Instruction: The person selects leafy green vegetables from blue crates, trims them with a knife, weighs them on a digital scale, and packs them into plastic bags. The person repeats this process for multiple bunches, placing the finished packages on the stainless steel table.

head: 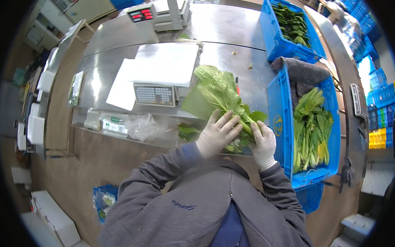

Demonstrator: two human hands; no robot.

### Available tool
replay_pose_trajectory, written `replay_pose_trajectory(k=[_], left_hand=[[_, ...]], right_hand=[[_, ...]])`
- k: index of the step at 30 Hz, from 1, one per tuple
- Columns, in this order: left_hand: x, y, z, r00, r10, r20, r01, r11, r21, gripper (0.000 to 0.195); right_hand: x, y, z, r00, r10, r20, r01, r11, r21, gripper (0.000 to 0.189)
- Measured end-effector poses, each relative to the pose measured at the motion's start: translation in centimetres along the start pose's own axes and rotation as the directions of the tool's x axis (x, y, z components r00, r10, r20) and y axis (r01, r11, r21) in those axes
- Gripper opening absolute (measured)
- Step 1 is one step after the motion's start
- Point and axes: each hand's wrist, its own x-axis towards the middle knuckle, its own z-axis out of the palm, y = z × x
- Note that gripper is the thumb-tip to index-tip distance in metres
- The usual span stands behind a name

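A bunch of leafy greens (pixel 215 88) lies slantwise before me, its broad leaves pointing up and left over the steel table. My right hand (pixel 263 142), in a white glove, grips the stalks (pixel 248 127) at their lower right end. Across the same stalks my left hand (pixel 220 134), also gloved, rests with straight, spread fingers whose tips touch the greens. A large leaf at the left of the bunch is blurred. Below both hands are loose leaves (pixel 188 131) along the table's near edge, partly hidden by the hands.
A keyboard scale (pixel 154 95) with a white platform (pixel 167 63) stands left of the greens; a second scale (pixel 172 14) is farther back. Blue crates (pixel 279 129) of greens line the right side. A clear plastic bag (pixel 142 126) lies at the near edge.
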Motion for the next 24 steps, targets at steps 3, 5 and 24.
replay_pose_trajectory(k=[3,5,24], left_hand=[[0.4,-0.8,-0.2,0.988,-0.146,0.042,0.138,0.979,0.153,0.056],[0.6,-1.4,-1.6,0.977,-0.203,0.072,0.185,0.961,0.204,0.054],[-2.8,-31.7,-10.3,0.576,-0.65,0.495,0.788,0.282,-0.547,0.037]], right_hand=[[0.7,0.3,1.4,0.997,-0.082,-0.003,0.082,0.997,-0.003,0.078],[1.6,0.2,2.3,0.992,-0.121,-0.038,0.12,0.993,-0.02,0.072],[7.6,-1.7,4.6,0.816,0.567,0.111,-0.51,0.619,0.597,0.06]])
